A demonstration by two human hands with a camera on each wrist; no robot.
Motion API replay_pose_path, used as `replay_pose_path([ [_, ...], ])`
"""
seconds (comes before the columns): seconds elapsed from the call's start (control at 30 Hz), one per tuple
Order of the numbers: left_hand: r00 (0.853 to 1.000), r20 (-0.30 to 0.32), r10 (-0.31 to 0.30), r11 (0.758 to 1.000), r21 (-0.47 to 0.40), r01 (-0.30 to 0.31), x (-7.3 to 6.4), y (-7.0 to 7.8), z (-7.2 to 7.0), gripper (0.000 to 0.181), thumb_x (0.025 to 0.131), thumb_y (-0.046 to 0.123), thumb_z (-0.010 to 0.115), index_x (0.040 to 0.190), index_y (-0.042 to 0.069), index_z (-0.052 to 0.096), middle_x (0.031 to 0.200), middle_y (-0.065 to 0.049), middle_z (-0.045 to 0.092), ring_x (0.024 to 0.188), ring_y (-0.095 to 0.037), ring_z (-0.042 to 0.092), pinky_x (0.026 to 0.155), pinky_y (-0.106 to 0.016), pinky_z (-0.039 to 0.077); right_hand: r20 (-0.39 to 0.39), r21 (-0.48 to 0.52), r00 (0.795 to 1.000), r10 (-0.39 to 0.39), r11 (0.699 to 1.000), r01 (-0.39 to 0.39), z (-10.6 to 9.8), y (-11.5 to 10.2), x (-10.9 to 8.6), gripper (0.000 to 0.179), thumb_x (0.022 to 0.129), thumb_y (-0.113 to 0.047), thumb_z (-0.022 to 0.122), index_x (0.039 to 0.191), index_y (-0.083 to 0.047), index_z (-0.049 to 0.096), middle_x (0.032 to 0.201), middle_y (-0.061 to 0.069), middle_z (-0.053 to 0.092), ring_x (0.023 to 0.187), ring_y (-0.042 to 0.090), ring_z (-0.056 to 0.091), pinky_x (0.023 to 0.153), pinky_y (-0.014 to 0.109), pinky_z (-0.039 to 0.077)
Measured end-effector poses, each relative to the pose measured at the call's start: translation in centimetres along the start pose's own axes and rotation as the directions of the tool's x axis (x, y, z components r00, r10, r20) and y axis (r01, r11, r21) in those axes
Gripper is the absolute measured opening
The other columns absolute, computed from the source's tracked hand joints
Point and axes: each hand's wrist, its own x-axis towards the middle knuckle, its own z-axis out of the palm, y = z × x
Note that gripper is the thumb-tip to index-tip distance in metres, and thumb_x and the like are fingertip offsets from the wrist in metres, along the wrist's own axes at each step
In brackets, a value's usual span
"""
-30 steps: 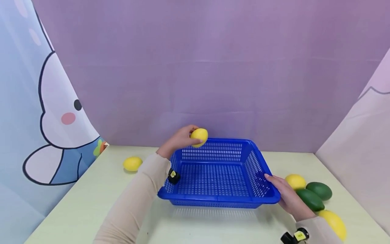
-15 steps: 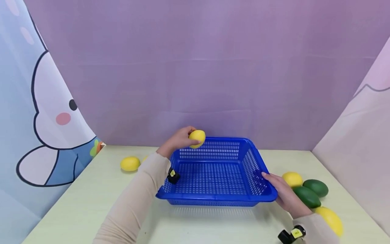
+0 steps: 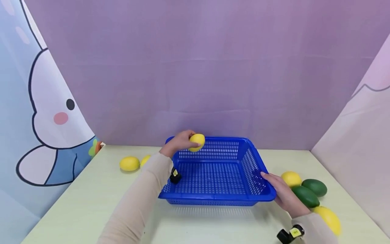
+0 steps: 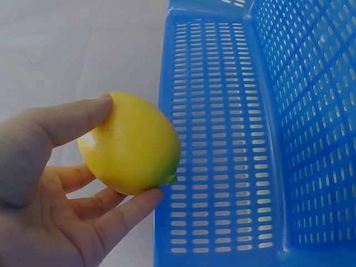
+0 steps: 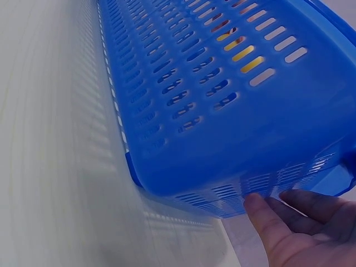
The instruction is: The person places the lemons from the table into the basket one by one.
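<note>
My left hand (image 3: 179, 141) holds a yellow lemon (image 3: 198, 143) over the back left part of a blue plastic basket (image 3: 216, 197). In the left wrist view, the thumb and fingertips pinch the lemon (image 4: 133, 144), whose greenish tip points toward the perforated basket wall. On the opposite side, my right hand (image 3: 284, 195) grips the basket's right rim, the thumb over its edge. The right wrist view has the fingers of the right hand (image 5: 303, 228) against the outer wall, beneath the rim. No fruit shows in the basket's visible floor.
Two lemons (image 3: 129, 163) lie left of the basket, one partly behind the left sleeve. On the right are two dark green avocado-like fruits (image 3: 305, 196), a lemon (image 3: 291, 179) and a larger yellow fruit (image 3: 328, 219) partly behind the right sleeve. A purple curtain (image 3: 213, 74) hangs behind the table.
The left hand, holding the lemon, has come down slightly toward the basket. More of the second lemon on the left shows. The right hand stays on the rim; the whole view has shifted a little.
</note>
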Motion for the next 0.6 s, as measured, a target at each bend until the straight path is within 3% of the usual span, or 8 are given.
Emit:
replay_pose_path([
  [0.37, 0.996, 0.019, -0.083, 0.995, 0.053, 0.082, 1.1, -0.7, 1.2, 0.05, 0.086, 0.026, 0.067, 0.127, 0.001, 0.051, 0.116, -0.013, 0.058, 0.098, -0.025, 0.055, 0.087, -0.04, 0.048, -0.021, -0.04, 1.0, 0.014, 0.999, -0.015, -0.1, 0.2, 0.2, 0.059, 0.103, -0.034, 0.033, 0.14, 0.011, 0.028, 0.106, 0.007, 0.066, 0.093, 0.022, 0.065, 0.081, 0.035, 0.055],
  [0.6, 0.992, 0.028, -0.122, 0.99, 0.08, 0.119, 1.4, -1.4, 1.5, 0.059, 0.086, 0.027, 0.068, 0.134, 0.0, 0.045, 0.123, -0.015, 0.055, 0.106, -0.027, 0.054, 0.09, -0.042, 0.048, -0.027, -0.049, 1.0, 0.007, 0.999, -0.008, -0.1, 0.4, 0.5, 0.059, 0.103, -0.034, 0.033, 0.141, 0.011, 0.026, 0.107, 0.008, 0.065, 0.094, 0.022, 0.065, 0.081, 0.036, 0.055],
])
